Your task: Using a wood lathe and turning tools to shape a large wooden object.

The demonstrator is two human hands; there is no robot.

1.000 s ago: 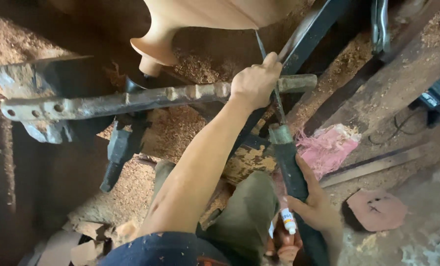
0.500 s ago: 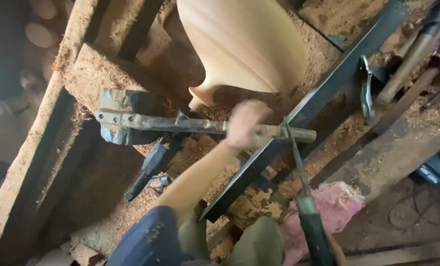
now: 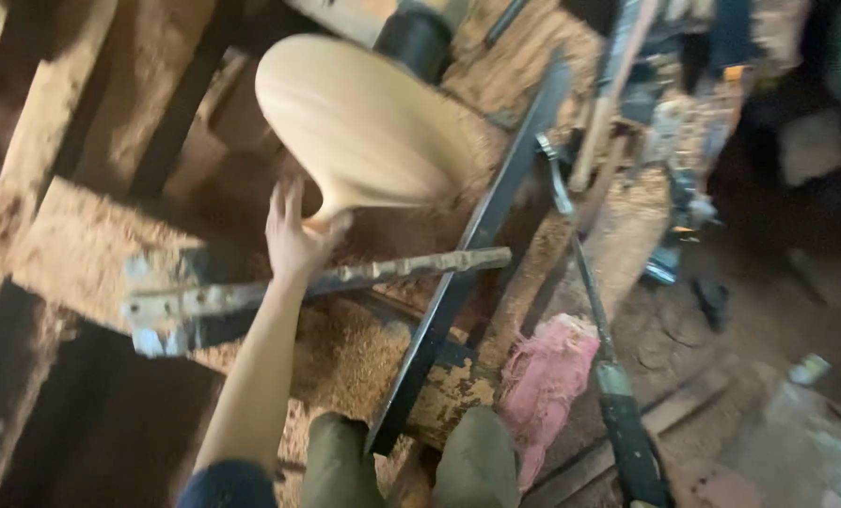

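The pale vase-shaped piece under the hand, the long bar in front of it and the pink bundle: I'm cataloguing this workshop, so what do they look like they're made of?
The pale vase-shaped piece looks like bare, unvarnished wood: matte, cream, smooth, with sawdust below; the left hand touches its narrow end. The long bar seems rusty, crusted metal, rough and grey-brown. The pink bundle looks like frayed cloth or fibre.

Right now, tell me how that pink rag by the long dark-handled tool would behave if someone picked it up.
The pink, frayed cloth rag would probably go floppy, since it lies crumpled with loose threads. It seems light for its size, being thin fabric. Sawdust heaped beside it may cling and shed when lifted. It looks unlikely to roll or break.
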